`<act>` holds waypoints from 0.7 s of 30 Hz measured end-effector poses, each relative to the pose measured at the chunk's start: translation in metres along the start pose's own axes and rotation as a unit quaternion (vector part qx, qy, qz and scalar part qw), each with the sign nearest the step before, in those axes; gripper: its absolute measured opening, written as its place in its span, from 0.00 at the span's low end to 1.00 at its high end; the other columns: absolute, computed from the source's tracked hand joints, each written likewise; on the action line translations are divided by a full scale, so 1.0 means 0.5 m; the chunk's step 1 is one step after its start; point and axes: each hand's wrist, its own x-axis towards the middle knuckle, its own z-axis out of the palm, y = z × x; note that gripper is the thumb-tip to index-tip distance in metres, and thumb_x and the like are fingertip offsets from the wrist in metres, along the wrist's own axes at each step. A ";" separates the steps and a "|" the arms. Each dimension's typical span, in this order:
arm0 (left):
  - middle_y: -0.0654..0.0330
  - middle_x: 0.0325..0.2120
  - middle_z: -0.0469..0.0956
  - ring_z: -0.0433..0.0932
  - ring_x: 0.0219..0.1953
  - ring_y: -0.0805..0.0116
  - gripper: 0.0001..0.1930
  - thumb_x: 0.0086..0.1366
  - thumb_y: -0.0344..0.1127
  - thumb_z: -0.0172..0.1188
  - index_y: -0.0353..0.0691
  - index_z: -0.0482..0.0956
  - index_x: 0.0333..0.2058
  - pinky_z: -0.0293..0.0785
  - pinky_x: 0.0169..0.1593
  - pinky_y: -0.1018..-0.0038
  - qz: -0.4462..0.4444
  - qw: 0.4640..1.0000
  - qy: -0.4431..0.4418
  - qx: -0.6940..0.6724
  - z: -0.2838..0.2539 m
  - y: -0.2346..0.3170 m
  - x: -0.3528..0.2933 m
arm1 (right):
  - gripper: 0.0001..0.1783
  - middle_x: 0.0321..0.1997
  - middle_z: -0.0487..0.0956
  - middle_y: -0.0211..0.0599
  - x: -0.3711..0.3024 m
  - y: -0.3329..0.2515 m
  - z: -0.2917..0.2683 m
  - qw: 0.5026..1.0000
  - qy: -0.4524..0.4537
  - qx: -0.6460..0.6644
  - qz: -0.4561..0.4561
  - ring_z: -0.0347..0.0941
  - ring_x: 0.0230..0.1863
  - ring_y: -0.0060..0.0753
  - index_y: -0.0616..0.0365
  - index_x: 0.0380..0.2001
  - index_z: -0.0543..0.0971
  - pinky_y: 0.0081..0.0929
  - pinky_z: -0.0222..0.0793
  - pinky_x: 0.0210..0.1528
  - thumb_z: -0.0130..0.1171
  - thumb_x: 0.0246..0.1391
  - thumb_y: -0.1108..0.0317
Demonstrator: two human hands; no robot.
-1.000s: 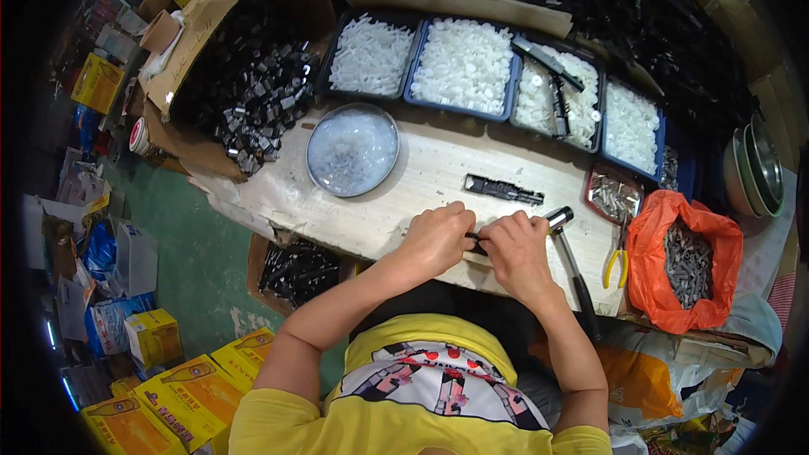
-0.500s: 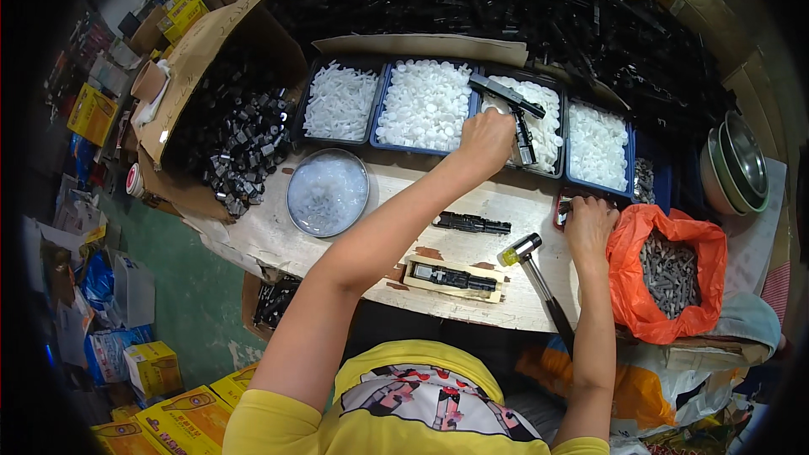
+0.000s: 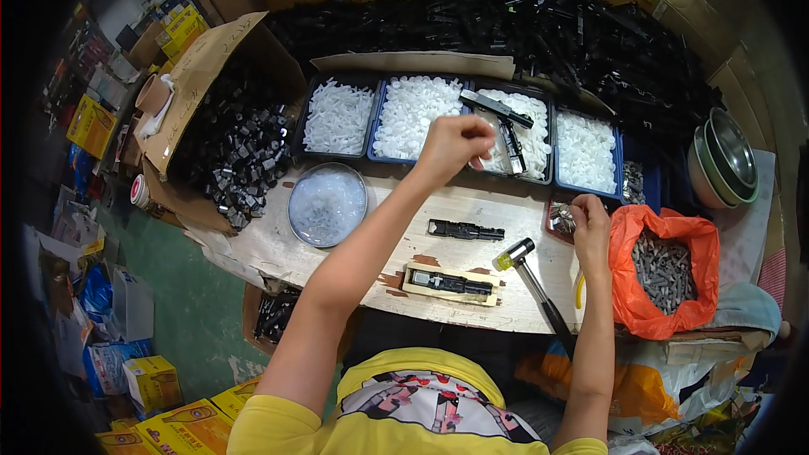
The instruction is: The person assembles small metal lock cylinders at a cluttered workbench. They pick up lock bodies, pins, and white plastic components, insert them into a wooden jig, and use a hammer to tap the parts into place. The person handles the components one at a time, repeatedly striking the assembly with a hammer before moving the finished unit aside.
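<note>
My left hand (image 3: 455, 147) hovers at the near edge of the trays, fingers bent and thumb pinched in; anything between the fingertips is too small to make out. Beside it, two black plastic parts (image 3: 495, 108) lie across a tray of white round pieces (image 3: 531, 109). My right hand (image 3: 592, 223) pinches at a small red tray (image 3: 553, 223) of tiny metal parts, and what its fingertips hold is hidden. Closer to me, a black mechanism (image 3: 465, 230) lies on the bench. A similar mechanism sits in a pale wooden jig (image 3: 497, 288).
A hammer (image 3: 539, 286) lies right of the jig. An orange-red bag (image 3: 619, 265) holds grey pieces. At the left are a round dish (image 3: 327, 205) and a carton (image 3: 160, 139) of black parts. Metal bowls (image 3: 731, 152) stand far right; black parts (image 3: 506, 25) are heaped behind.
My left hand has drawn back leftward and nearer from the tray with the black parts. The right hand has shifted little, its fingers now lifted and pinched at the red tray.
</note>
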 end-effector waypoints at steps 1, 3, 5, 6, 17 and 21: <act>0.56 0.22 0.77 0.77 0.24 0.71 0.04 0.53 0.22 0.59 0.29 0.77 0.29 0.76 0.27 0.78 -0.007 0.999 -0.017 -0.046 0.003 0.000 -0.033 | 0.03 0.26 0.70 0.31 -0.004 -0.018 0.004 0.994 -0.004 0.102 0.049 0.66 0.29 0.27 0.59 0.29 0.72 0.26 0.62 0.31 0.52 0.49 0.78; 0.53 0.23 0.77 0.77 0.25 0.68 0.06 0.52 0.22 0.60 0.28 0.76 0.30 0.76 0.28 0.77 -0.007 0.990 -0.056 -0.127 0.017 -0.015 -0.106 | 0.02 0.27 0.67 0.21 -0.018 -0.060 0.012 0.945 -0.030 0.310 0.103 0.60 0.29 0.13 0.59 0.32 0.71 0.14 0.58 0.29 0.51 0.53 0.76; 0.50 0.30 0.76 0.78 0.30 0.63 0.04 0.54 0.19 0.56 0.27 0.76 0.30 0.78 0.32 0.73 -0.061 0.978 -0.050 -0.191 0.028 -0.033 -0.190 | 0.03 0.28 0.68 0.21 -0.041 -0.117 0.035 0.914 -0.072 0.393 0.076 0.60 0.27 0.12 0.58 0.33 0.71 0.11 0.56 0.28 0.51 0.54 0.76; 0.49 0.32 0.75 0.78 0.31 0.63 0.04 0.55 0.19 0.55 0.27 0.76 0.30 0.78 0.33 0.73 -0.040 0.976 -0.057 -0.207 0.032 -0.047 -0.223 | 0.03 0.27 0.67 0.21 -0.057 -0.153 0.048 0.897 -0.087 0.425 0.084 0.59 0.27 0.11 0.58 0.33 0.71 0.10 0.55 0.27 0.51 0.54 0.76; 0.53 0.32 0.72 0.79 0.32 0.61 0.06 0.53 0.16 0.56 0.30 0.76 0.30 0.80 0.37 0.71 0.039 0.972 -0.020 -0.229 0.030 -0.082 -0.330 | 0.03 0.25 0.66 0.21 -0.123 -0.249 0.113 0.833 -0.225 0.481 0.152 0.57 0.24 0.09 0.59 0.32 0.70 0.10 0.53 0.24 0.51 0.55 0.72; 0.53 0.32 0.73 0.78 0.33 0.64 0.06 0.52 0.16 0.58 0.30 0.77 0.30 0.80 0.38 0.73 0.117 0.989 -0.007 -0.092 0.029 -0.081 -0.341 | 0.03 0.25 0.67 0.22 -0.121 -0.252 0.112 0.859 -0.242 0.428 0.146 0.58 0.25 0.10 0.60 0.30 0.70 0.10 0.54 0.25 0.52 0.54 0.73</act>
